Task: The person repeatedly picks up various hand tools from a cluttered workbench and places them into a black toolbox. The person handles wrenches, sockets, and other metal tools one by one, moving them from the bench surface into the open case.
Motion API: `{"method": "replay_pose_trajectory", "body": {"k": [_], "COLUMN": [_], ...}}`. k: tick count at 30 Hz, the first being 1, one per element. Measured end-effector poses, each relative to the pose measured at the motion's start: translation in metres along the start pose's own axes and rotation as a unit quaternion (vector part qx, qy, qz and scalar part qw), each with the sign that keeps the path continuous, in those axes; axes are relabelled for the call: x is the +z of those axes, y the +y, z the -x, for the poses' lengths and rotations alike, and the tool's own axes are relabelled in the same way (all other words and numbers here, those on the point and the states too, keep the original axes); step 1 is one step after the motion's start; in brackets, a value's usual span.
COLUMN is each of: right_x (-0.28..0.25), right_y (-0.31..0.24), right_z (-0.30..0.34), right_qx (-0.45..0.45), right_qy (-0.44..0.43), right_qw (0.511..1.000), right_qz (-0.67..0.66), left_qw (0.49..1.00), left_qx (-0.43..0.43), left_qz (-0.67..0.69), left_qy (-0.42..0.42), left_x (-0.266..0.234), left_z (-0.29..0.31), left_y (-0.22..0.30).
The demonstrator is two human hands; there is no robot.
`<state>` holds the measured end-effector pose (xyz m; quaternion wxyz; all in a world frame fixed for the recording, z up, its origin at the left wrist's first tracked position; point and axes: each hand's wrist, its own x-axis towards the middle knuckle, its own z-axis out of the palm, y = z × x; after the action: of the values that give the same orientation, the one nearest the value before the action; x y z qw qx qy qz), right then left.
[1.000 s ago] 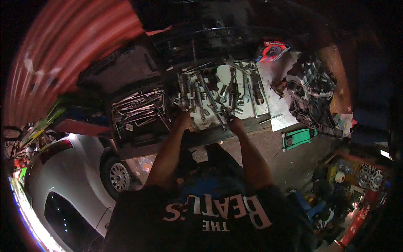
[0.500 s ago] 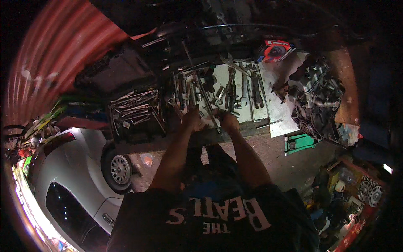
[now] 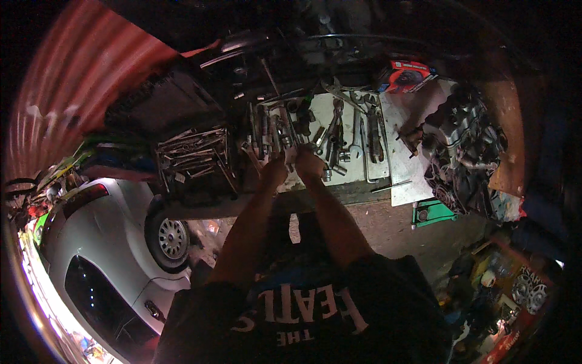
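Note:
My left hand (image 3: pixel 274 173) and my right hand (image 3: pixel 308 164) are close together over the near part of a white board (image 3: pixel 350 128) covered in tools. The fingers of both look curled. A small pale piece (image 3: pixel 291 156) shows between them, its kind too dark to tell. Just beyond my hands lie sockets and extension bars (image 3: pixel 265 128), with a long bar (image 3: pixel 290 126) running toward my right hand. To the right are pliers (image 3: pixel 334 134), a combination wrench (image 3: pixel 356 145), a large adjustable wrench (image 3: pixel 337 88) and loose sockets (image 3: pixel 328 175).
An open tool case (image 3: pixel 193 159) full of wrenches sits at the left. On the right stand an engine (image 3: pixel 462 142) and a red and black box (image 3: pixel 407 77). A green jack (image 3: pixel 435 213) shows below the bench edge. A silver car (image 3: pixel 100 236) is at the lower left.
My right hand has moved left, close to my left hand. The long bar's near end, in plain view before, is now hidden around my hands. The view has shifted slightly.

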<state>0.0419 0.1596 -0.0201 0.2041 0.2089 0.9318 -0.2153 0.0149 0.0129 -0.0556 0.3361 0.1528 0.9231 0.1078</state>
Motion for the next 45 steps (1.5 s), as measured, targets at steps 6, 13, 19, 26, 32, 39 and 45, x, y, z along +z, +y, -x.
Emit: {"method": "replay_pose_trajectory", "body": {"k": [6, 13, 19, 26, 32, 39, 45], "right_x": [0.018, 0.013, -0.003, 0.003, 0.004, 0.032, 0.02], "right_y": [-0.015, 0.001, 0.013, 0.006, -0.005, -0.016, -0.017], "right_z": [-0.006, -0.002, -0.01, -0.019, -0.019, -0.015, -0.011], "right_qx": [0.067, -0.057, -0.1, -0.052, 0.017, 0.021, -0.052], "right_qy": [0.025, 0.085, -0.028, -0.028, -0.052, 0.041, -0.002], "right_qw": [0.996, 0.995, 0.993, 0.998, 0.998, 0.998, 0.997], "right_qz": [-0.055, 0.005, -0.053, -0.025, -0.033, -0.035, 0.056], "left_qw": [0.999, 1.0, 0.998, 0.999, 0.998, 0.996, 0.987], "left_qx": [0.003, -0.006, -0.027, -0.015, -0.031, -0.017, 0.025], "left_qz": [0.031, 0.023, 0.052, 0.043, 0.023, 0.074, 0.109], "left_qy": [-0.015, 0.002, -0.007, 0.015, -0.039, 0.051, 0.114], "left_x": [-0.035, -0.02, -0.019, -0.025, -0.047, 0.008, 0.01], "left_z": [0.025, 0.019, 0.018, 0.027, 0.035, 0.003, 0.015], "left_y": [0.018, 0.009, 0.012, 0.015, 0.029, 0.001, -0.002]}}
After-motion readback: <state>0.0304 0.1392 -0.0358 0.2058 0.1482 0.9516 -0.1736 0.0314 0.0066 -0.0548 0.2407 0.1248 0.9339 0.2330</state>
